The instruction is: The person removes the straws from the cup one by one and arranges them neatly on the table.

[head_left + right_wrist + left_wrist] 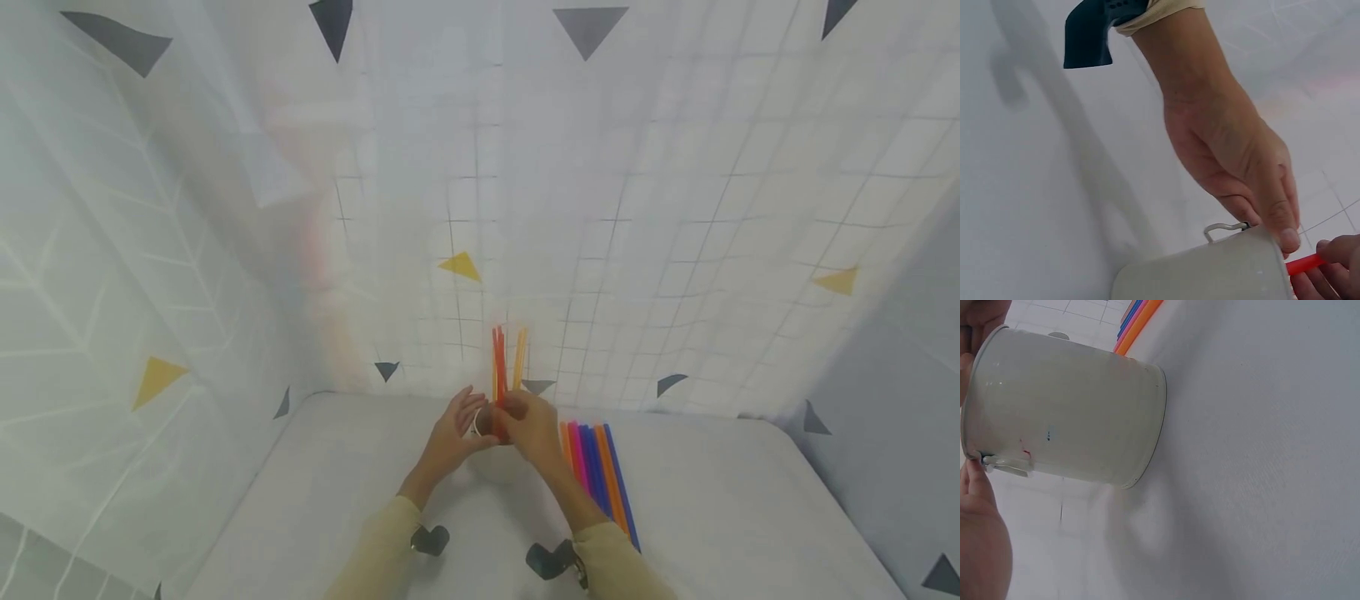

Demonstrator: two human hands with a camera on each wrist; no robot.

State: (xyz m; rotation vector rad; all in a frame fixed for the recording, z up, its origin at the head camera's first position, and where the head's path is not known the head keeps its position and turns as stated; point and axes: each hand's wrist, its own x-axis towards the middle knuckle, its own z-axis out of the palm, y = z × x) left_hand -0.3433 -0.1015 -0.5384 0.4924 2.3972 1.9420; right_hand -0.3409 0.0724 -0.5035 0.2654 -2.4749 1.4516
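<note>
A pale cream metal pail (1063, 406) with small side handles stands upright on the table. Red straws (499, 358) and yellow-orange straws (520, 354) rise above its rim. My right hand (531, 425) is over the right side of the pail's mouth, pinching a red straw (1305, 264) between thumb and fingers. At the left of the rim is my left hand (446, 442), its thumb along the near edge beside a handle (1225, 229) and its fingers loosely extended. The lower ends of the straws are hidden by the hands and pail.
A row of coloured straws (596, 467), orange, pink and blue, lies on the white table (705, 500) right of the pail, partly behind my right forearm. White patterned curtains (600, 208) hang close behind the table and on both sides.
</note>
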